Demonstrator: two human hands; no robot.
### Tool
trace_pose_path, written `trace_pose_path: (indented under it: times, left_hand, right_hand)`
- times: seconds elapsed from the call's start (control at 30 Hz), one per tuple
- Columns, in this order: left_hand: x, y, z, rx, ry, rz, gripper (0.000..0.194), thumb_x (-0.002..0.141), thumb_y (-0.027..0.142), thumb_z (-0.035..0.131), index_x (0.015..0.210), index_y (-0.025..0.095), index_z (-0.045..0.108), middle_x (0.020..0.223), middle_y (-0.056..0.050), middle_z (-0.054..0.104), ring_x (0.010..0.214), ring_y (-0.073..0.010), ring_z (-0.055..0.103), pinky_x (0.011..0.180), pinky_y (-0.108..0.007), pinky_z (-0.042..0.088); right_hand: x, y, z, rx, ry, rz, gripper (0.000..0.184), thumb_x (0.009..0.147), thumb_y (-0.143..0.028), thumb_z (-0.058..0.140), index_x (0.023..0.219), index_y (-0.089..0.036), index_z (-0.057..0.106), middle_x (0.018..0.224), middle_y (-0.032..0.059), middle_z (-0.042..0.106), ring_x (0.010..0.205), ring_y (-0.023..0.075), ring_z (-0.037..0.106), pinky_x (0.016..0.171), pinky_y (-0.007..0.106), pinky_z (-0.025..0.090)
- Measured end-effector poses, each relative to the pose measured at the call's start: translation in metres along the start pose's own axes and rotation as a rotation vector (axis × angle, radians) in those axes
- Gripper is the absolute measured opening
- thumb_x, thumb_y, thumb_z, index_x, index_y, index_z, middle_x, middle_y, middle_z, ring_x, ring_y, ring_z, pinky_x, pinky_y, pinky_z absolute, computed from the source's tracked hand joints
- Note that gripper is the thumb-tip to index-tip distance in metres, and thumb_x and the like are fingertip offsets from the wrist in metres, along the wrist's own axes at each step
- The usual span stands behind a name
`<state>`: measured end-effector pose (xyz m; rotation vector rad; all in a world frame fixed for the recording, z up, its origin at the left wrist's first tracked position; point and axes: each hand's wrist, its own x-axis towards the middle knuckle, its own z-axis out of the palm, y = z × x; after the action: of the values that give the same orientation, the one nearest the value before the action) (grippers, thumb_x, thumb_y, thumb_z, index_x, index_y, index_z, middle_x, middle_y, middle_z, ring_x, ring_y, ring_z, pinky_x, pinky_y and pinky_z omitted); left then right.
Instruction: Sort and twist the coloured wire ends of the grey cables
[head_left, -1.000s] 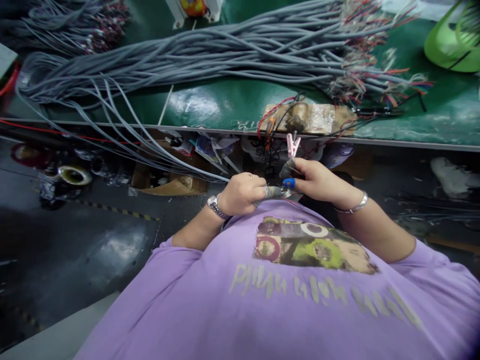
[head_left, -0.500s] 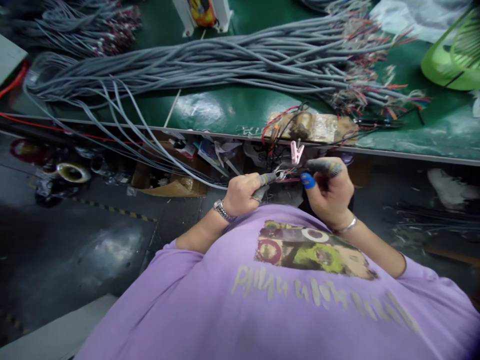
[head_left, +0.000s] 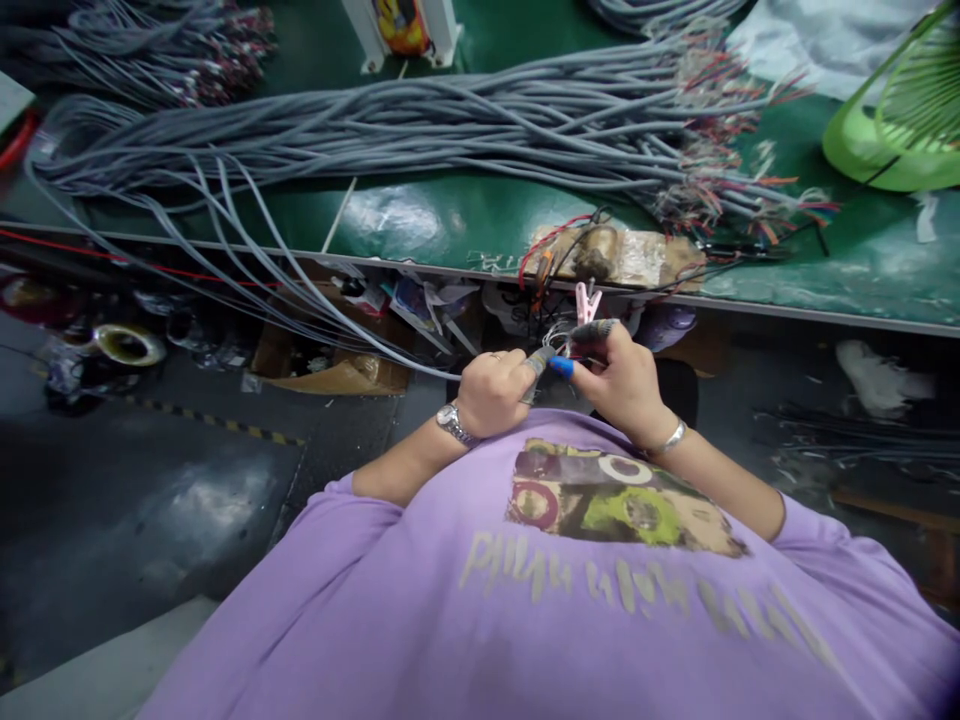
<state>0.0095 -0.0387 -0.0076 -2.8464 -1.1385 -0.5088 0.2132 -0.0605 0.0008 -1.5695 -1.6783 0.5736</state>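
My left hand [head_left: 493, 388] is closed in a fist round the end of a grey cable [head_left: 352, 330] that runs off to the left, up onto the bench. Thin coloured wires [head_left: 561, 338] fan out of the cable end between my hands. My right hand [head_left: 619, 375] pinches those wire ends with taped fingertips, one covered in blue. Both hands sit close together in front of my chest, just below the bench edge. A pink clip [head_left: 586, 301] hangs right above them.
A green bench [head_left: 450, 215] carries a long bundle of grey cables [head_left: 465, 115] with stripped coloured ends [head_left: 720, 170]. A taped block with red and black leads [head_left: 615, 255] sits at its front edge. A green fan [head_left: 896, 125] stands at right. Clutter fills the shelf below.
My right hand had lifted away from the left with its fingers raised, and has now come back to pinch the wire ends. The left hand stayed closed on the cable.
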Motion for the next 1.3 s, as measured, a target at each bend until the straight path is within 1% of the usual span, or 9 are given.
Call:
trace_pose_path:
  times: [0.2,0.33,0.47,0.6,0.7,0.87,1.03,1.13,1.3]
  left_hand:
    - [-0.001,-0.001,-0.001,-0.043,0.014,-0.033,0.029,0.077,0.019,0.051,0.098,0.014,0.070,0.076,-0.008,0.063,0.071,-0.0196,0.058,0.065,-0.033,0.043]
    - [0.000,0.000,-0.003,-0.078,-0.038,-0.120,0.028,0.075,0.021,0.053,0.096,0.015,0.070,0.081,-0.008,0.065,0.071,-0.0194,0.059,0.064,-0.032,0.043]
    - [0.005,-0.009,0.001,-0.141,-0.136,-0.338,0.028,0.077,0.021,0.055,0.100,0.016,0.072,0.088,-0.009,0.069,0.079,-0.0208,0.064,0.069,-0.031,0.047]
    - [0.009,-0.027,0.007,-0.580,0.059,-0.489,0.030,0.089,0.027,0.052,0.113,0.017,0.069,0.102,-0.009,0.072,0.094,-0.0198,0.066,0.082,-0.029,0.050]
    - [0.008,-0.035,0.005,-1.081,0.177,-0.470,0.035,0.091,0.045,0.058,0.107,0.015,0.068,0.084,-0.005,0.070,0.072,-0.0126,0.062,0.067,-0.024,0.048]
    - [0.002,-0.033,-0.002,-1.595,0.143,-0.595,0.046,0.078,0.058,0.073,0.080,0.015,0.057,0.050,0.008,0.045,0.039,-0.0021,0.031,0.040,-0.018,0.023]
    - [-0.006,-0.036,-0.006,-1.695,0.143,-0.610,0.050,0.076,0.055,0.076,0.101,0.015,0.058,0.051,0.008,0.054,0.036,-0.0030,0.038,0.039,-0.018,0.023]
    - [-0.011,-0.037,-0.008,-1.715,0.122,-0.604,0.072,0.075,0.057,0.077,0.127,0.014,0.051,0.055,0.006,0.061,0.036,-0.0043,0.043,0.036,-0.018,0.019]
    - [-0.012,-0.032,-0.014,-1.745,0.133,-0.578,0.089,0.078,0.054,0.076,0.145,0.014,0.034,0.058,0.005,0.066,0.034,-0.0050,0.043,0.034,-0.018,0.019]
  right_hand:
    - [-0.002,-0.006,0.004,0.076,0.035,-0.179,0.017,0.085,-0.030,0.063,0.098,-0.021,0.065,0.093,0.0076,0.076,0.079,0.0206,0.071,0.073,0.032,0.054]
    - [-0.003,-0.009,-0.002,0.073,-0.153,-0.430,0.009,0.082,-0.022,0.062,0.088,-0.020,0.068,0.081,0.0057,0.074,0.071,0.0183,0.068,0.067,0.029,0.052]
    - [-0.005,-0.020,-0.007,0.316,-0.383,-0.595,0.008,0.086,-0.015,0.061,0.090,-0.018,0.068,0.079,0.0041,0.073,0.069,0.0141,0.068,0.066,0.023,0.052]
    - [-0.008,-0.025,-0.005,0.474,-0.609,-0.610,0.006,0.089,-0.020,0.065,0.094,-0.018,0.068,0.082,0.0030,0.074,0.071,0.0116,0.069,0.068,0.020,0.052]
    - [-0.006,-0.018,-0.001,0.442,-0.507,-0.415,0.010,0.090,-0.026,0.065,0.093,-0.017,0.068,0.081,0.0030,0.074,0.066,0.0111,0.067,0.062,0.020,0.051]
    - [-0.003,-0.009,0.007,0.445,-0.206,-0.225,0.012,0.090,-0.029,0.065,0.096,-0.019,0.069,0.081,0.0029,0.073,0.066,0.0132,0.065,0.061,0.024,0.052]
    - [0.003,-0.022,0.008,0.387,-0.076,-0.308,0.013,0.089,-0.028,0.066,0.097,-0.019,0.070,0.076,0.0025,0.069,0.059,0.0120,0.056,0.056,0.025,0.047]
    - [0.010,-0.033,0.011,0.367,-0.046,-0.355,0.014,0.088,-0.028,0.066,0.098,-0.020,0.070,0.077,0.0025,0.067,0.055,0.0105,0.049,0.053,0.026,0.044]
    - [0.016,-0.041,0.034,0.607,-0.075,-0.185,0.021,0.088,-0.032,0.067,0.105,-0.020,0.068,0.104,0.0085,0.073,0.077,0.0163,0.064,0.067,0.030,0.053]
